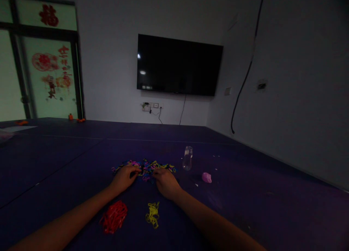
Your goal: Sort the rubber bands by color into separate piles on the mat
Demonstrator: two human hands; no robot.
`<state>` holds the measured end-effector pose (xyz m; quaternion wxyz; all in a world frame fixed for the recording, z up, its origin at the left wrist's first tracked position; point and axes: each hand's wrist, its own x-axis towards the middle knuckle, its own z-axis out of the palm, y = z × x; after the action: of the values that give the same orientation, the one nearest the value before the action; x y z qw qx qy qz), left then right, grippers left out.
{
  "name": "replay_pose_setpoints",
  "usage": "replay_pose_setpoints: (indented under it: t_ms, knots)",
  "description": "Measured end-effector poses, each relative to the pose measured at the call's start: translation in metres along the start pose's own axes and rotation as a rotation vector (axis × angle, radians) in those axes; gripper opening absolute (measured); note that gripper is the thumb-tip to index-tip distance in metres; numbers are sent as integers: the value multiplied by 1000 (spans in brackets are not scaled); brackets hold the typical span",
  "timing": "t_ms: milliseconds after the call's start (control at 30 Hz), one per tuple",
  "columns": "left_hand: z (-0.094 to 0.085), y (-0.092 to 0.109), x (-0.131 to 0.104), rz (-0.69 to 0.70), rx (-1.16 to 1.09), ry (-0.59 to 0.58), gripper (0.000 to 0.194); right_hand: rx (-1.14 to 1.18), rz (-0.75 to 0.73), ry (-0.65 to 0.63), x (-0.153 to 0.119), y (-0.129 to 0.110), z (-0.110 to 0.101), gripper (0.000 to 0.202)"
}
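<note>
A loose pile of mixed-colour rubber bands [147, 166] lies on the dark purple surface in front of me. My left hand [125, 178] reaches its left side, thumb and forefinger brought together at the bands. From the right, my right hand [165, 182] touches the same pile with its fingers curled and pinched. Whatever sits between the fingertips of either hand is too small and dark to make out. Closer to me, between my forearms, are a heap of red rubber bands [115, 216] and a smaller heap of yellow rubber bands [152, 214].
Right of the pile stands a transparent bottle [187, 159], with a pink lump [206, 177] nearer me. White scraps are scattered around them. A pale sheet [17, 128] and small orange objects [80, 120] lie far left. A television [178, 65] hangs on the wall.
</note>
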<state>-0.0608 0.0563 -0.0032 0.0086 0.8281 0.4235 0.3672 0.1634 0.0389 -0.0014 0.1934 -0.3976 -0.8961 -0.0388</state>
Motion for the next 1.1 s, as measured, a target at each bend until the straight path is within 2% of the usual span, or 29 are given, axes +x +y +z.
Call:
replay_pose_setpoints:
  t_ms: [200, 400, 900, 1100]
  knots:
    - [1, 1, -1, 47, -6, -14, 29, -6, 16, 19, -1, -3, -3, 34]
    - [1, 0, -1, 33, -30, -18, 29, -20, 23, 15, -1, -6, -6, 34]
    - [1, -5, -1, -154, -51, 4, 29, -22, 21, 6, -1, -5, -7, 36]
    - [3, -5, 0, -69, 36, -21, 32, -1, 9, 10, -2, -5, -7, 37]
